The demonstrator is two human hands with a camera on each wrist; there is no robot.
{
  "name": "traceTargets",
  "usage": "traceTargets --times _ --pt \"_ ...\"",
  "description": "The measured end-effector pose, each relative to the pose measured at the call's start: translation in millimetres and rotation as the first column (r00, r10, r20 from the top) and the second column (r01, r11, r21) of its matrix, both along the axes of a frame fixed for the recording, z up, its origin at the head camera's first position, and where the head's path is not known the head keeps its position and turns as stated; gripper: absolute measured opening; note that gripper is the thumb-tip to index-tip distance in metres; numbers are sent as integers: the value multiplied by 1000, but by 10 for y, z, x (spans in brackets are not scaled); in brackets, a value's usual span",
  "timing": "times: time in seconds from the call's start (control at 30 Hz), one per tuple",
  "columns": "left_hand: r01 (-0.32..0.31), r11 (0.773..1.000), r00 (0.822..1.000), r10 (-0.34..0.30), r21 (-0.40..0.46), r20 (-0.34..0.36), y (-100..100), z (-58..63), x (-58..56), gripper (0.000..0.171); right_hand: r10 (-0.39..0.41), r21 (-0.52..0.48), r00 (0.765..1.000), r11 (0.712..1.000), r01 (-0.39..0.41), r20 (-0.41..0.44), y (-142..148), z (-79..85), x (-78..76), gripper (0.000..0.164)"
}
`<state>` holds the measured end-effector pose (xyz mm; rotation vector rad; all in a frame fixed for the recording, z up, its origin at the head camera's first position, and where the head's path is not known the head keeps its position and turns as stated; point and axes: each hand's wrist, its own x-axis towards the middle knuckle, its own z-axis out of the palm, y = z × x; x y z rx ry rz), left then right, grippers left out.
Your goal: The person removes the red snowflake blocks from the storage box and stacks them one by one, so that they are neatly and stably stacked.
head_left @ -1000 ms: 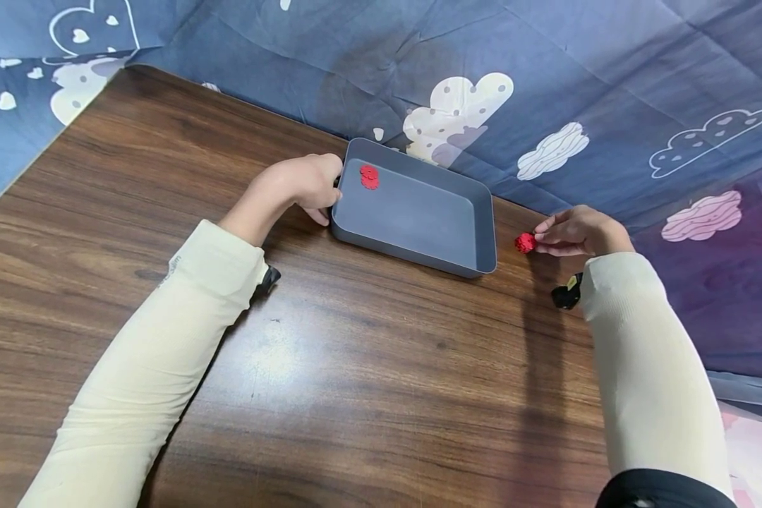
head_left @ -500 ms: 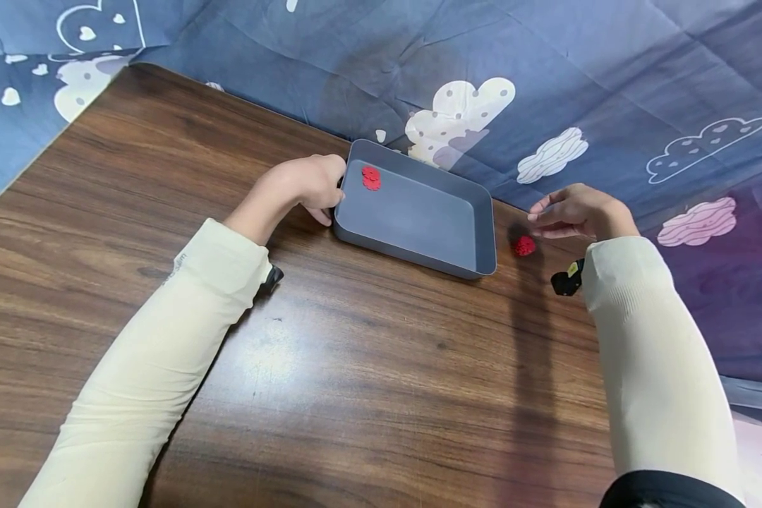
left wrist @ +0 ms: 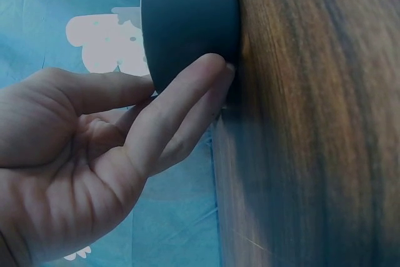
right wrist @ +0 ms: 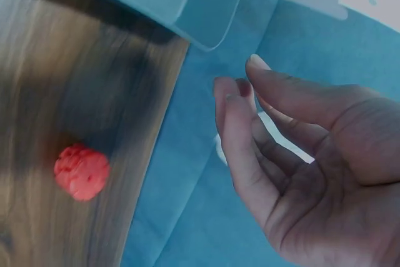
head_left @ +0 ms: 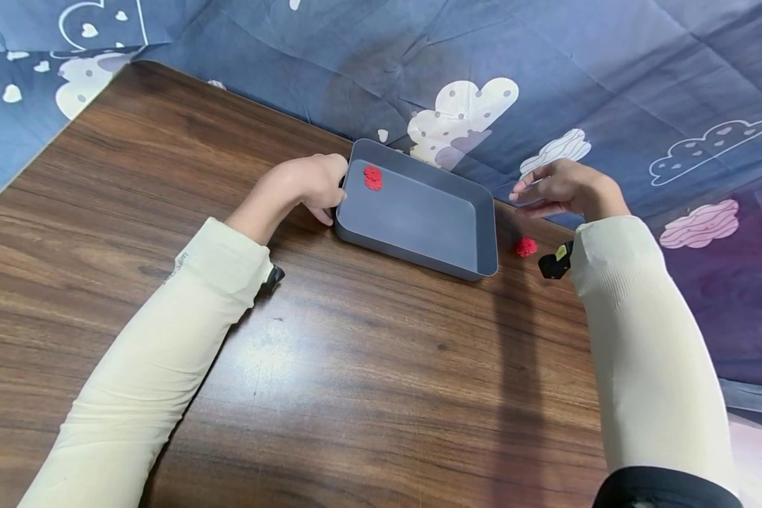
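Observation:
A grey rectangular tray (head_left: 419, 212) lies near the table's back edge. My left hand (head_left: 317, 185) grips its left end; in the left wrist view the thumb meets the rim and fingers (left wrist: 181, 104) lie along the outer wall. Small red scalloped pieces (head_left: 372, 178) lie inside the tray's upper left corner. To the right of the tray, a small red scalloped clump (head_left: 525, 247), also in the right wrist view as a red clump (right wrist: 82, 172), sits on the wood. Above and behind it hovers my right hand (head_left: 565, 187), fingers loosely bent, holding nothing.
A brown wood-grain table (head_left: 355, 367) spreads in front of the tray. Right behind its back edge hangs a blue cloth (head_left: 355, 63) with cloud prints. A black wrist device (head_left: 554, 262) hangs below the right cuff.
The right hand has let go of the red clump, leaving it on the table, and has risen away toward the back and left. The left hand stays at the tray.

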<state>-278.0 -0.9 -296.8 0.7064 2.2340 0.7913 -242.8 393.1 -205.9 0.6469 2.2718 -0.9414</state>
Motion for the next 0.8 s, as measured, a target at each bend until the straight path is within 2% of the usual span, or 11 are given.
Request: traceTargets --times 0.23,0.47,0.67,0.8 --pt "-4 1000 1000 5 -20 2 0 8 3 13 49 44 999 998 -49 -4 -217 21 -104 10" --pt "-11 1000 1000 11 -23 20 -2 13 21 13 113 62 994 992 -112 -6 -466 -94 -218 8" --pt "-14 1000 999 15 -15 44 -5 26 43 25 135 43 991 990 -134 -14 -710 -230 -305 21" --pt "-10 1000 999 11 -19 37 0 32 39 22 141 6 990 990 -141 -14 -866 -340 -352 26"
